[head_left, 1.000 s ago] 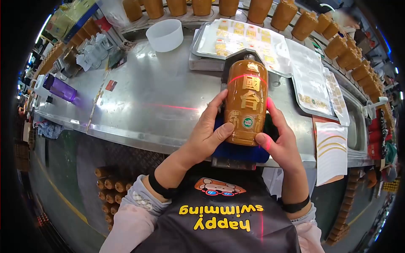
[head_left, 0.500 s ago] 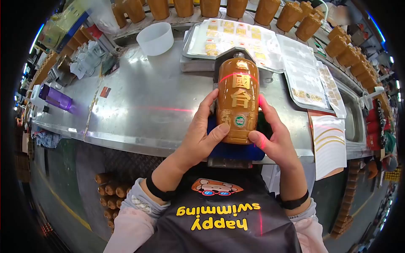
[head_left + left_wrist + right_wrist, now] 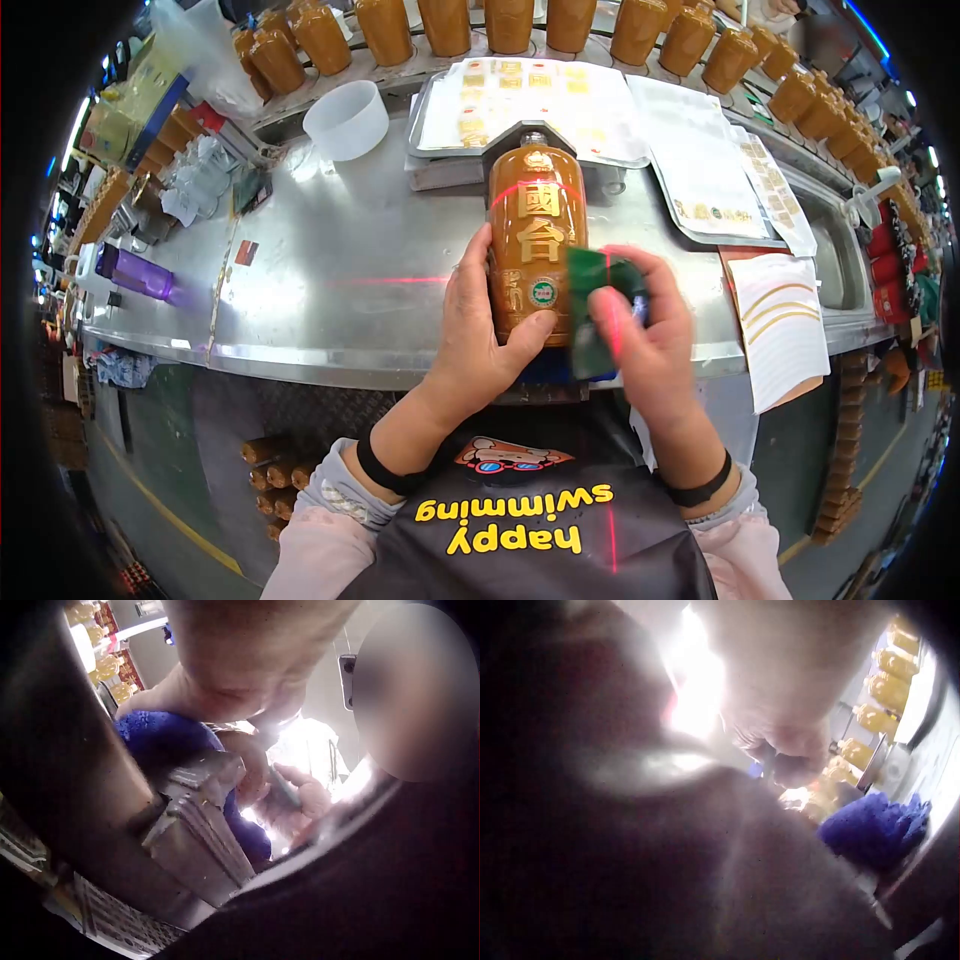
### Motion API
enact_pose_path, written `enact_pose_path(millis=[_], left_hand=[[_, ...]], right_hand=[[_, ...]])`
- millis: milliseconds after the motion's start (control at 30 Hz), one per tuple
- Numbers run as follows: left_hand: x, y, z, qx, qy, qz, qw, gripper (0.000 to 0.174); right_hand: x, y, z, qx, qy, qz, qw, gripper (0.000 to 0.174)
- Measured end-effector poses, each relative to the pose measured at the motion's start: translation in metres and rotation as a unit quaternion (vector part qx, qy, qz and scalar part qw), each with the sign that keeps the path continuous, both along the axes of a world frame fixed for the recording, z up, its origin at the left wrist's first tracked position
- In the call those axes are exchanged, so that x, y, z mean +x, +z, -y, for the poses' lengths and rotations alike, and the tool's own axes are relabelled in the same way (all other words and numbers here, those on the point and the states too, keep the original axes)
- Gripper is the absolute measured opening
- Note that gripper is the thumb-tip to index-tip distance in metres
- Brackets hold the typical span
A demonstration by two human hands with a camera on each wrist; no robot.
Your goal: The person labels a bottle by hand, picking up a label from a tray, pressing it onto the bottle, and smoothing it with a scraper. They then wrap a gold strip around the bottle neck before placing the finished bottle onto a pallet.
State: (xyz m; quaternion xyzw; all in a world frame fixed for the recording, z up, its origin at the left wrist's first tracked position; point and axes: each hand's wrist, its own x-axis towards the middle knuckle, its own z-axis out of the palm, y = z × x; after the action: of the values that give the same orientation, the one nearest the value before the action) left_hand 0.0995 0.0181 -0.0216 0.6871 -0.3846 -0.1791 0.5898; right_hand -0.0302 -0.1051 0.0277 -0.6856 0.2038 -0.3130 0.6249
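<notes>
A brown glazed bottle (image 3: 540, 215) with gold characters and a small green round emblem lies tilted back in a dark angular holder (image 3: 497, 148), its neck pointing away from me. My left hand (image 3: 468, 325) grips its lower left side, the thumb across the front near the base. On the other side, my right hand (image 3: 655, 345) pinches a flat dark green piece (image 3: 588, 325), blurred by motion, against the bottle's right edge. Blue cloth (image 3: 161, 735) shows beneath the bottle in the left wrist view. Red light lines cross the bottle and the right hand.
Trays of gold-printed label sheets (image 3: 540, 100) lie behind the bottle, with another tray (image 3: 700, 160) to the right. A white sheet with gold arcs (image 3: 780, 315) hangs over the front edge. A white round tub (image 3: 346, 120) and a purple bottle (image 3: 140, 272) stand left. Brown bottles line the back.
The right hand has left the bottle's lower right side and now holds the green piece there. The left hand keeps its grip. The head view has shifted slightly.
</notes>
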Motion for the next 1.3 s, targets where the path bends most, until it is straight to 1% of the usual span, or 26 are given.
enact_pose_path(millis=[33, 67, 133, 167, 233, 300, 333, 400, 433, 533, 633, 667, 733, 767, 867, 967, 1067, 1233, 1267, 1300], left_hand=[[0.0, 0.0, 0.001, -0.003, -0.003, -0.003, 1.0, 0.091], [0.0, 0.001, 0.001, -0.004, -0.005, -0.009, 1.0, 0.091], [-0.001, 0.0, 0.001, 0.0, 0.0, -0.015, 1.0, 0.091], [-0.001, -0.001, 0.001, 0.007, 0.004, -0.013, 1.0, 0.091], [-0.002, -0.002, -0.002, -0.015, 0.023, 0.063, 0.998, 0.088], [-0.004, -0.004, -0.004, -0.077, 0.057, 0.207, 0.974, 0.081], [-0.007, -0.001, -0.008, -0.055, 0.043, 0.301, 0.951, 0.075], [-0.015, 0.01, -0.017, -0.005, 0.014, 0.475, 0.88, 0.064], [-0.017, 0.005, -0.017, 0.015, 0.022, 0.498, 0.867, 0.053], [-0.009, 0.006, -0.019, 0.0, 0.002, 0.51, 0.86, 0.053], [-0.004, 0.009, -0.02, -0.076, -0.003, 0.339, 0.938, 0.052], [-0.004, 0.009, -0.016, -0.093, 0.017, 0.274, 0.957, 0.052], [-0.001, 0.008, -0.002, -0.125, 0.058, 0.138, 0.981, 0.052], [0.002, 0.007, 0.003, -0.103, 0.038, 0.097, 0.989, 0.056], [-0.004, 0.005, 0.013, -0.075, 0.054, 0.111, 0.99, 0.061], [-0.004, 0.005, 0.013, -0.085, 0.027, 0.055, 0.995, 0.066], [-0.003, 0.004, 0.013, -0.073, 0.036, 0.108, 0.991, 0.066], [-0.003, 0.003, 0.013, -0.075, 0.034, 0.104, 0.991, 0.068], [-0.003, 0.003, 0.013, -0.076, 0.036, 0.105, 0.991, 0.068], [-0.004, 0.004, 0.013, -0.075, 0.025, 0.071, 0.994, 0.068]], right_hand=[[0.001, -0.012, -0.003, -0.044, 0.0, -0.021, 0.999, 0.031], [-0.001, -0.018, -0.002, -0.057, -0.012, -0.054, 0.997, 0.031], [-0.008, -0.038, 0.004, 0.013, -0.021, -0.032, 0.999, 0.031], [-0.011, -0.041, 0.007, 0.032, -0.013, -0.032, 0.999, 0.031], [-0.015, -0.043, 0.011, 0.068, -0.004, -0.028, 0.997, 0.031], [-0.015, -0.04, 0.011, 0.06, -0.002, -0.037, 0.997, 0.031], [-0.015, -0.039, 0.011, 0.058, -0.002, -0.043, 0.997, 0.031], [-0.014, -0.041, 0.011, 0.066, 0.0, -0.03, 0.997, 0.031], [-0.014, -0.042, 0.011, 0.069, 0.002, -0.027, 0.997, 0.031], [-0.014, -0.043, 0.013, 0.049, 0.007, -0.043, 0.998, 0.031], [-0.013, -0.045, 0.013, 0.073, 0.012, -0.024, 0.997, 0.031], [-0.013, -0.045, 0.013, 0.076, 0.016, -0.03, 0.997, 0.031], [-0.014, -0.044, 0.014, 0.082, 0.025, -0.045, 0.995, 0.032], [-0.014, -0.043, 0.014, 0.082, 0.026, -0.045, 0.995, 0.032], [-0.013, -0.044, 0.015, 0.085, 0.022, -0.04, 0.995, 0.032], [-0.012, -0.045, 0.014, 0.091, 0.017, -0.03, 0.995, 0.032], [-0.013, -0.044, 0.015, 0.093, 0.021, -0.028, 0.995, 0.032], [-0.012, -0.045, 0.015, 0.1, 0.018, -0.028, 0.994, 0.032], [-0.013, -0.048, 0.015, 0.084, 0.006, -0.037, 0.996, 0.031], [-0.014, -0.051, 0.016, 0.066, -0.004, -0.046, 0.997, 0.03]])
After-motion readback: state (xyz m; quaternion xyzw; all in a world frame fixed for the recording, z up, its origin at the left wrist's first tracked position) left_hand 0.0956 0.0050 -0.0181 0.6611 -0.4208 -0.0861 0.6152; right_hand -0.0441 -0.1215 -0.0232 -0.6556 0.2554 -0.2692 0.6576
